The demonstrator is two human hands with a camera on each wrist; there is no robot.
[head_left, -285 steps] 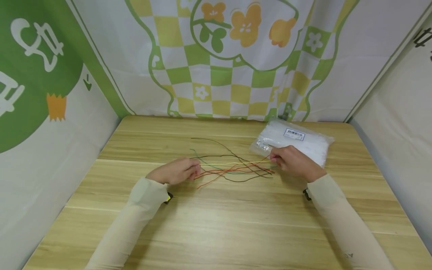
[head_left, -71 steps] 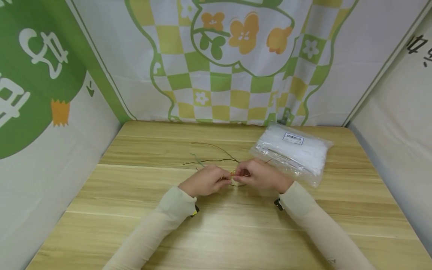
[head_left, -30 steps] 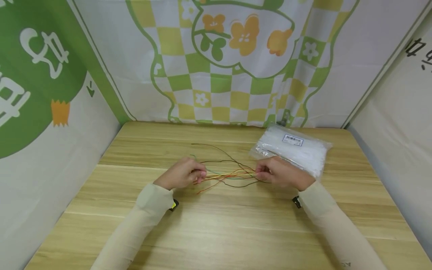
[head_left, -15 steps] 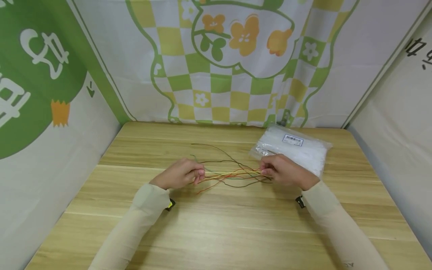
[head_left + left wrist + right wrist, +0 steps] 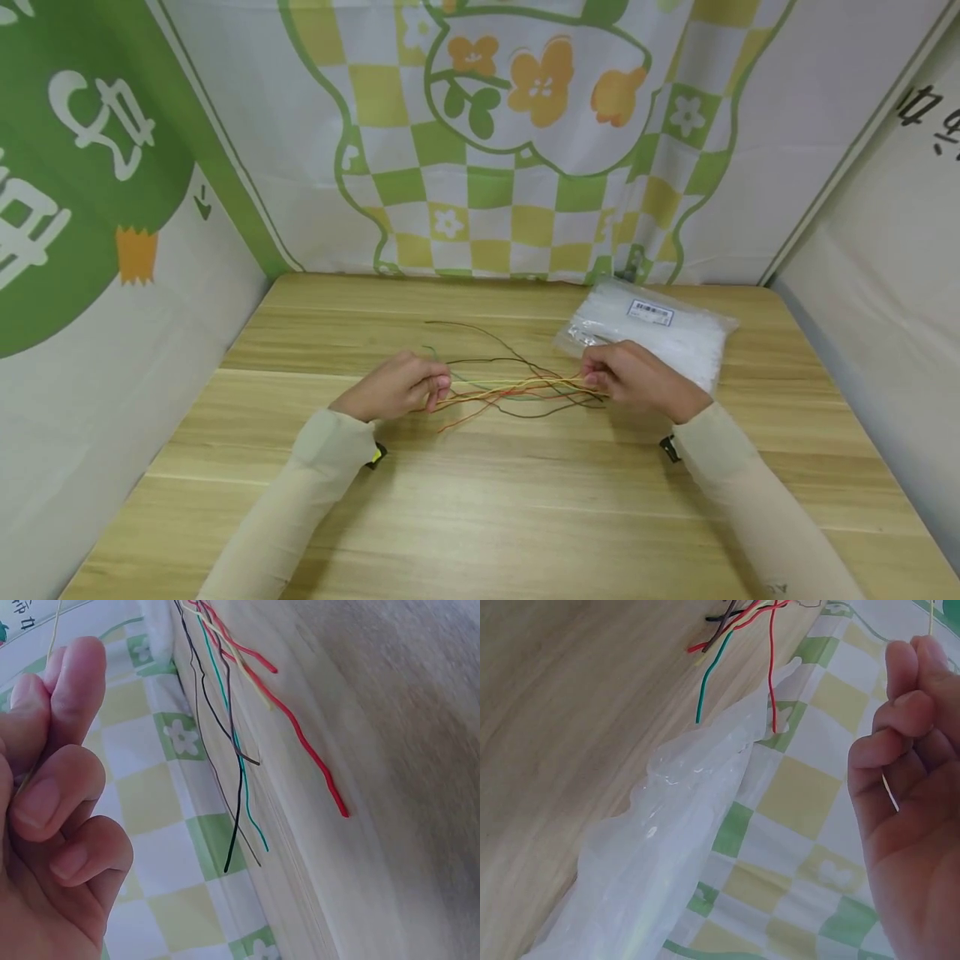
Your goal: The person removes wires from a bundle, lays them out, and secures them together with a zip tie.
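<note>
A thin yellow wire (image 5: 517, 381) runs nearly straight between my two hands. My left hand (image 5: 396, 386) pinches its left end between thumb and fingertips, the other fingers curled. The right end is pinched by my right hand (image 5: 637, 379), and the wire (image 5: 931, 616) rises from its fingertips in the right wrist view. Beneath the stretched wire, several loose wires lie crossed in a loose bundle on the table: a red wire (image 5: 304, 742), a green wire (image 5: 707, 682), a black wire (image 5: 235, 817), and brown and yellow ones.
A clear plastic bag (image 5: 637, 321) full of white strips, with a barcode label, lies at the back right, partly behind my right hand. The wooden table (image 5: 480, 517) ends at a patterned curtain (image 5: 532, 192), with printed cloth at both sides.
My hands were close together over the wires 2.4 s ago and have since moved apart, the left leftward and the right rightward. The yellow wire now spans between them.
</note>
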